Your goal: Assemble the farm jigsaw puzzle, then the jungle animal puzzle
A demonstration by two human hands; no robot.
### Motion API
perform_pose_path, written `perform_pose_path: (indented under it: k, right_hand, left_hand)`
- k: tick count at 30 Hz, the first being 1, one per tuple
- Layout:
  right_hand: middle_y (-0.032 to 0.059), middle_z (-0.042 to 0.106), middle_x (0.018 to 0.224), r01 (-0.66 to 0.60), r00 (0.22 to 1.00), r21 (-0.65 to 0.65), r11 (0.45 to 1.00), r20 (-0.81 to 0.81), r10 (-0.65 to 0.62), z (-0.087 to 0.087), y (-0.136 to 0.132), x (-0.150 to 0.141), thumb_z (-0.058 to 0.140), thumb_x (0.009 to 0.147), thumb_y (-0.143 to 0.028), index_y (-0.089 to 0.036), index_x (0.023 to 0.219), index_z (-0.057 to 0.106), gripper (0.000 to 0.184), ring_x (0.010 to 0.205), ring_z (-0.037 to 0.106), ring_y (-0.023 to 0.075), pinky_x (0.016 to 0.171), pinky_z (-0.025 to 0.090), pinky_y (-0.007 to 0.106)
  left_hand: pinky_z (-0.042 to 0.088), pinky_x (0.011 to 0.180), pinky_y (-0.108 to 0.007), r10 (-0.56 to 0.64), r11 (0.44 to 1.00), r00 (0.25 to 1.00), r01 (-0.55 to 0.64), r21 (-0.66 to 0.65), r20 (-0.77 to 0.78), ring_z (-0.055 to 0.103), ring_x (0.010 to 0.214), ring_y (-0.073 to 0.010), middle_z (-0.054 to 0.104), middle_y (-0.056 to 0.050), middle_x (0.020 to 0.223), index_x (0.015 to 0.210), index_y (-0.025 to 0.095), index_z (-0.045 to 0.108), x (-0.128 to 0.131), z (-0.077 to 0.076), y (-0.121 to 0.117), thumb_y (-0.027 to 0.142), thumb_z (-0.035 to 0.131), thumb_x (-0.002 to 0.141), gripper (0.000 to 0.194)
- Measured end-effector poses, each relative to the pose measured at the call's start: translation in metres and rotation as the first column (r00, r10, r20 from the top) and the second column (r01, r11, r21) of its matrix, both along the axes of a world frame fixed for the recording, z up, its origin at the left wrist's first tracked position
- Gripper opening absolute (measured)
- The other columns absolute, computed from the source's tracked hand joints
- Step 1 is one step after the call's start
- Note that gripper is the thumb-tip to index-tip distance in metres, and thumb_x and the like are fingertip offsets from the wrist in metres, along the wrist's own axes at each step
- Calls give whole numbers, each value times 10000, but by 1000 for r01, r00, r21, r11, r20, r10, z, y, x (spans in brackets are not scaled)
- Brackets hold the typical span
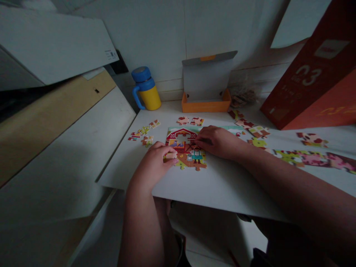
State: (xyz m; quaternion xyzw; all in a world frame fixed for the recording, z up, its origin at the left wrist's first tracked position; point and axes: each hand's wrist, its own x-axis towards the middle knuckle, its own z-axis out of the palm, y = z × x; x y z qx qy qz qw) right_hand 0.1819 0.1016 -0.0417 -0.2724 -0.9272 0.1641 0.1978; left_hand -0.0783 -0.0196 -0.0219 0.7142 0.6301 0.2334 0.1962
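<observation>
Centre of frame: partly assembled farm puzzle. My left hand, pinching a puzzle piece at its left edge; my right hand, fingers on its right side, grip unclear.

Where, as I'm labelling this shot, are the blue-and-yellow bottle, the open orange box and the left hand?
Blue-and-yellow bottle (151, 99), head view: yellow body.
Open orange box (205, 108), head view: front wall.
Left hand (154, 162), head view: back of hand.
</observation>
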Motion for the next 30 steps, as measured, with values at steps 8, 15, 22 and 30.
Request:
perform_pose_path:
  k: [8, 15, 22, 30]
  right_hand:
    - [137, 779, 983, -10, 1000, -6, 1000, -5, 10, 1, 0, 0, 571, 1050, -344, -190, 1018, 801, 279, 921, 669, 270, 819, 462, 379]
    - [121, 766, 979, -13, 1000, 6, 1000, 5, 13, 1, 0, 0, 561, 1055, -359, -191, 1004, 796, 294, 914, 657, 255, 833, 466, 370]
    - [122, 773, 991, -19, 1000, -2, 1000, -6, 19, 0, 1, 1, 580, 1051, -356, -202, 1021, 796, 267, 926, 670, 262, 834, 470, 373]
    - [136, 779, 999, -6, 1000, 6, 1000, 3, 6, 0, 0, 0, 573, 1050, -352, -187, 1043, 803, 283, 937, 685, 275, 856, 494, 393]
  left_hand:
    - [543, 978, -393, 4, 1000, 1000, -4, 5, 2, 681, 1047, -249, 689, -49, 1067, 951, 258, 771, -1, 3, 1, 195, 778, 862, 109]
    - [541, 876, -351, -35, 999, 999, 36, 8, -37, 695, 914, -215, 717, -52, 979, 760, 233, 762, -1, 2, 3, 219, 702, 941, 191]
    - [547, 996, -376, -91, 996, 989, 91, -10, -115, 716, 1048, -242, 765, -57, 1112, 989, 265, 813, 0, 8, -6, 204, 660, 969, 166]
    - [541, 1014, -412, -35, 999, 989, 35, 1, -147, 712, 1087, -280, 760, -89, 1132, 1030, 240, 796, 13, 9, -14, 251, 699, 950, 126]
